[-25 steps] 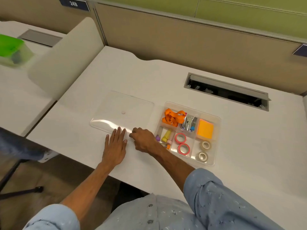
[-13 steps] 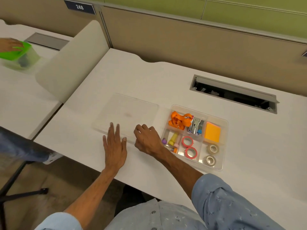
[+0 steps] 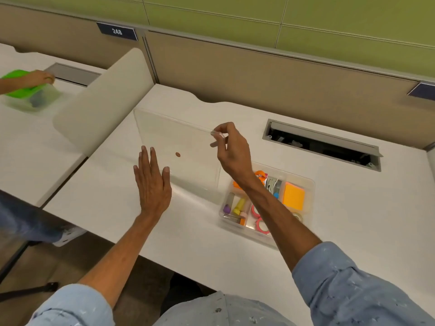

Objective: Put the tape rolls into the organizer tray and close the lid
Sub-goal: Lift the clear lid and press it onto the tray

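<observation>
The clear lid (image 3: 179,149), tilted up on its long edge and pinched at its upper right corner by the right hand (image 3: 231,149), stands left of the open organizer tray (image 3: 310,184) on the desk (image 3: 353,208) (tape rolls (image 3: 259,220) already inside), while the left hand (image 3: 153,184) hovers flat and empty.

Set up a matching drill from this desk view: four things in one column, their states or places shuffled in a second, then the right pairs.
Things:
1. clear lid
2. left hand
3. pink tape rolls
4. orange sticky pad

States or places:
A. open and flat, holding nothing
B. in the organizer tray, partly behind the right forearm
C. tilted up off the desk, its top corner pinched by the right hand
D. in a far compartment on the tray's right side

Pairs: 1-C, 2-A, 3-B, 4-D
</observation>
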{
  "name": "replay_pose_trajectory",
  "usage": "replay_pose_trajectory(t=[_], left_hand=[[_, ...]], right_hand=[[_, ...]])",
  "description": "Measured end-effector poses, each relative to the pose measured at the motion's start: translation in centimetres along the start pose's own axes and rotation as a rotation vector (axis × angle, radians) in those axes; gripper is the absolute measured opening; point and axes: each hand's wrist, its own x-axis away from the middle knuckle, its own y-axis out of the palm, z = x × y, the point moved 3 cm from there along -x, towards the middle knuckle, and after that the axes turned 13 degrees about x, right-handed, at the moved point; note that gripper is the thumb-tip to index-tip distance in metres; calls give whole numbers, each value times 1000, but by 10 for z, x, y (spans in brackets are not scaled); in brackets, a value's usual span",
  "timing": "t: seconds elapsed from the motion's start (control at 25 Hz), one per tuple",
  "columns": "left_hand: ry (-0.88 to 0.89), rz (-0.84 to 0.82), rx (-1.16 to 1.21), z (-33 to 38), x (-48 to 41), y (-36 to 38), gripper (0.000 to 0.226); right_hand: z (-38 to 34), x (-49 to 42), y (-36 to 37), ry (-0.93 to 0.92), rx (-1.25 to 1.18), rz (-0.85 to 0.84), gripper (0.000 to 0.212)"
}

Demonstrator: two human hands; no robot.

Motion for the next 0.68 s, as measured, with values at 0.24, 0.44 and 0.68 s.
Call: replay_pose_trajectory(t=[0.24, 0.44, 0.68], left_hand=[[-32, 176, 103, 34, -54, -6, 54], [-108, 150, 379, 63, -40, 27, 48], [-221, -64, 542, 81, -23, 82, 51]], right_hand=[[35, -4, -62, 263, -512, 20, 11], [92, 22, -100, 441, -609, 83, 27], [159, 71, -124, 795, -761, 233, 30]])
